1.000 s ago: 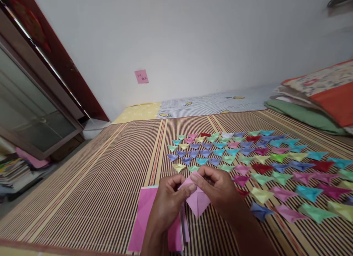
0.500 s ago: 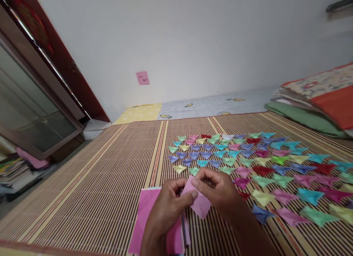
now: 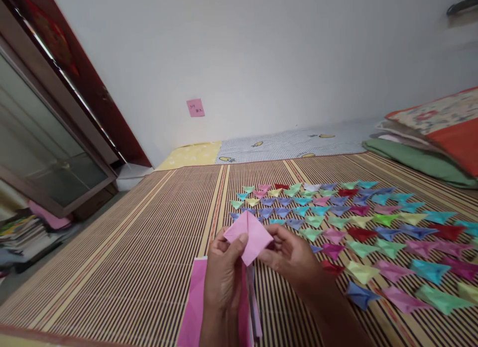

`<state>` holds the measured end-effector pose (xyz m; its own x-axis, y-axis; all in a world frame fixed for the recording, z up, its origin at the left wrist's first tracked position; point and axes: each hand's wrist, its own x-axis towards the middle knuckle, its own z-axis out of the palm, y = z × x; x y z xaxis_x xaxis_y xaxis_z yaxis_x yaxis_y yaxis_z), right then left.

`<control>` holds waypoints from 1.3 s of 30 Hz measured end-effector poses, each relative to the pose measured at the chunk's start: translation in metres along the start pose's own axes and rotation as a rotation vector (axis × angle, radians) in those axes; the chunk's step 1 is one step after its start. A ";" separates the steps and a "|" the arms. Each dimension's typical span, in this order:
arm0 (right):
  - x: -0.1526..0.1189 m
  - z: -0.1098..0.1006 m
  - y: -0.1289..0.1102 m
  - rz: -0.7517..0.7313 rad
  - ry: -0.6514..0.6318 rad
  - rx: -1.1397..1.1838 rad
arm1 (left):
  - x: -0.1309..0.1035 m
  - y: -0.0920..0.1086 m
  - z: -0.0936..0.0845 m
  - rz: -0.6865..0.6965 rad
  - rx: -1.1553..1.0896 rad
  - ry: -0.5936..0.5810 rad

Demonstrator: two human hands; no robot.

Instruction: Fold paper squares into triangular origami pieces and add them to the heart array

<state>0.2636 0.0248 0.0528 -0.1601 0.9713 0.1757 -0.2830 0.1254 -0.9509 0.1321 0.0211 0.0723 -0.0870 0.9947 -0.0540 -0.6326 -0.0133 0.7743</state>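
A folded pink square of origami paper (image 3: 254, 237) is held up like a diamond between my hands, a crease running down from its top corner. My left hand (image 3: 226, 262) pinches its left side, thumb lying across the front face. At the right corner, my right hand (image 3: 289, 255) grips the edge between thumb and curled fingers. Under my left forearm lies a stack of pink paper sheets (image 3: 192, 302), partly covered by the arm. Several rows of small folded paper boats (image 3: 362, 272) in many colours spread out beyond and to the right of my hands.
A striped bamboo mat (image 3: 149, 247) covers the bed. Folded bedding (image 3: 421, 163) is piled at the far right. A pink note (image 3: 195, 108) hangs on the white wall (image 3: 280, 63). Books (image 3: 30, 237) are stacked at the left, below a glass-panelled door (image 3: 45, 118).
The pink paper has moved up and left and turned, now showing a creased face. My left thumb has shifted onto its front, and my right hand has moved from its top to its right corner.
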 end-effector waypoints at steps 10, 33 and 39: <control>-0.005 -0.007 -0.016 -0.032 0.112 -0.100 | -0.003 0.001 -0.007 -0.042 0.182 -0.155; -0.006 -0.014 -0.019 -0.135 -0.010 -0.523 | 0.004 0.005 -0.013 -0.041 0.325 -0.052; -0.006 -0.019 -0.020 -0.025 -0.015 -0.390 | 0.003 0.005 -0.011 -0.067 0.291 -0.010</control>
<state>0.2878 0.0207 0.0659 -0.1720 0.9644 0.2011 0.0931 0.2191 -0.9712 0.1204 0.0231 0.0688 -0.0438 0.9934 -0.1064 -0.3898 0.0811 0.9173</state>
